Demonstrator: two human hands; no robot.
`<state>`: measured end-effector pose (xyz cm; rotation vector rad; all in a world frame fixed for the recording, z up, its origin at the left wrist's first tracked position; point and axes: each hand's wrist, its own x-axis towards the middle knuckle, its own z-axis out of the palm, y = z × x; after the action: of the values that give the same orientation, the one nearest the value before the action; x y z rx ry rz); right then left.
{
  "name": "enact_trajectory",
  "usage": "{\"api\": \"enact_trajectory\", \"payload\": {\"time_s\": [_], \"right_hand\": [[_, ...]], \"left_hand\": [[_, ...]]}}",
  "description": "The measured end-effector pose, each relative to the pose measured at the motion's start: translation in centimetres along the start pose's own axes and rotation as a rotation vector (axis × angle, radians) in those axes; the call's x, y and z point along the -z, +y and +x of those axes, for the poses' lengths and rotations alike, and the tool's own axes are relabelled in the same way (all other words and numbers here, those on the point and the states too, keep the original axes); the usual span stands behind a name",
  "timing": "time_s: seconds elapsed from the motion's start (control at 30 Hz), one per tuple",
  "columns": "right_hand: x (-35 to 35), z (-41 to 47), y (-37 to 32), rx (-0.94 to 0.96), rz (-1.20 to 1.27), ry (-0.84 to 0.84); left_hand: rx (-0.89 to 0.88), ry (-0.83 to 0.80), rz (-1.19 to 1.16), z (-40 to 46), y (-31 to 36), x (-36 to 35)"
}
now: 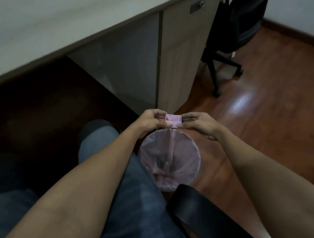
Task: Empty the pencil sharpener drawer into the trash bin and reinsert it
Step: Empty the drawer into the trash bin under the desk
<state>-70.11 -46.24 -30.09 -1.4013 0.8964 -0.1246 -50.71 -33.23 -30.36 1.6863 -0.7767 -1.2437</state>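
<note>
Our left hand [152, 119] and right hand [200, 123] meet in front of us, both closed in a fingertip pinch on the small pink drawer [173, 120], the left at its left end and the right at its right end, where something dark sits between the fingers that we cannot make out. We hold the drawer in the air just past the far rim of the trash bin [197, 152], which stands on the wooden floor [272, 93] beside our knee and is lined with a pale pink bag. The drawer's open side faces up and toward us, and its inside looks bare, though the picture is too soft to be sure. Its long axis seems to run left to right, from one hand to the other. We judge that we are at the emptying step or just finishing it: next we should tip the mouth down over the bin, or, if it is clean, carry it back level to the sharpener, which is not in view.
</note>
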Motion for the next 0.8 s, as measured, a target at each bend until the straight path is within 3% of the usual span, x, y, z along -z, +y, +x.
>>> {"api": "enact_trajectory", "payload": {"time_s": [0.33,0.6,0.8], "right_hand": [[-2.6,0.6,4.7,-0.234,0.160,-0.120],[-3.9,0.9,5.3,-0.396,0.256,-0.234],[-4.9,1.5,4.3,-0.434,0.216,-0.211]], "left_hand": [[0.373,-0.051,-0.043,0.1,-4.5,-0.5],[0.658,-0.076,-0.124,0.6,-4.5,-0.5],[0.682,-0.002,-0.145,0.7,-4.1,-0.7]]}}
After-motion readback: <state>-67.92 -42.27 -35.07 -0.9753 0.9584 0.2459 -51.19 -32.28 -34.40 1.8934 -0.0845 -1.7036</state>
